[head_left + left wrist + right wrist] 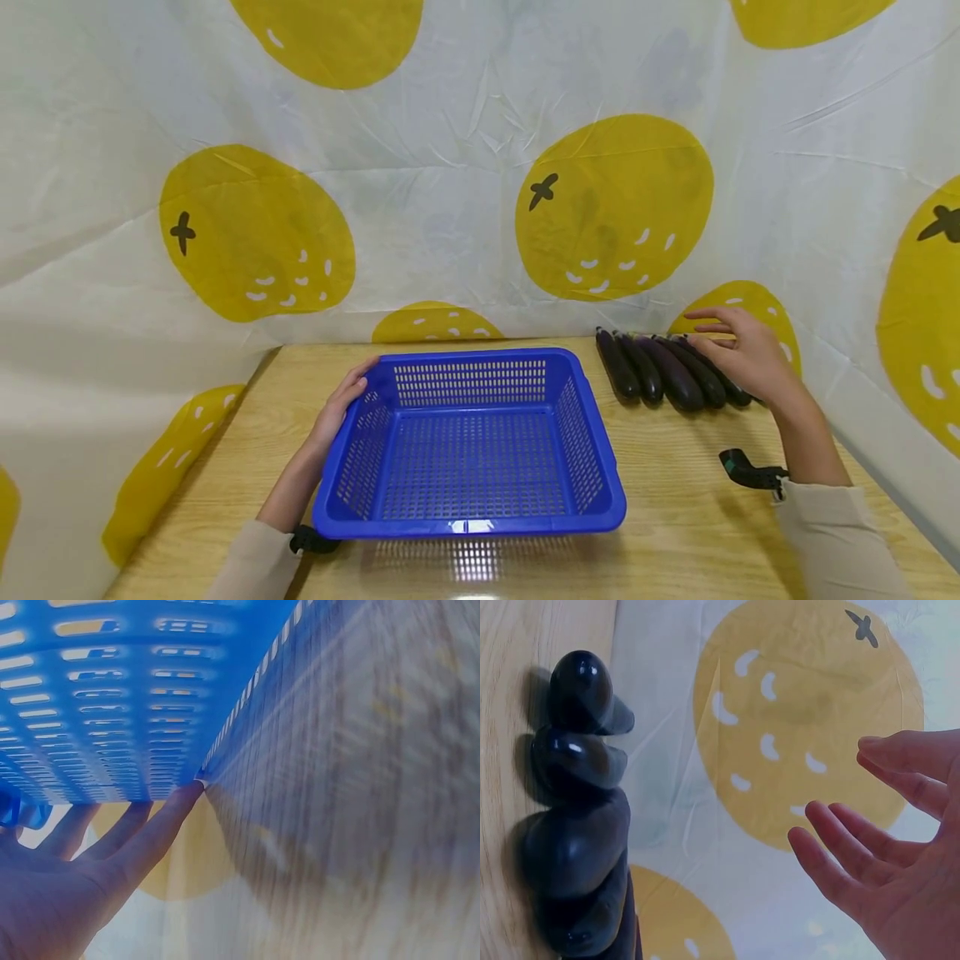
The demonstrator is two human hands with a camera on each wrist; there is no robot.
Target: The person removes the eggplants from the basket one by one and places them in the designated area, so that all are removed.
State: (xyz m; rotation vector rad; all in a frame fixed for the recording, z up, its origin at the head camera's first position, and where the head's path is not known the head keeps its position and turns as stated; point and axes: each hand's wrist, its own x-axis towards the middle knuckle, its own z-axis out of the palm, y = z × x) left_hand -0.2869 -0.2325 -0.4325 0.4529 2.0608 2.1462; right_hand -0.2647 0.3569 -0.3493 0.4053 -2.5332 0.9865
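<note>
A blue plastic basket (465, 527) with slotted walls stands on the table, nothing inside it. My left hand (341, 408) lies along the basket's left side near the far corner. In the left wrist view the straight fingers (142, 840) of that hand reach along the outer wall, fingertips right at it. Several dark purple eggplants (675, 375) lie side by side at the table's back right. Over their right end hovers my right hand (746, 350), holding nothing. The right wrist view has this hand (885, 862) with its fingers spread, apart from the eggplants (577, 840).
The pale wooden table (675, 492) runs back to a white cloth (435, 225) printed with big yellow fruit, which hangs behind and along both sides. A black wrist device (750, 471) sits on the right arm, and another (311, 540) on the left.
</note>
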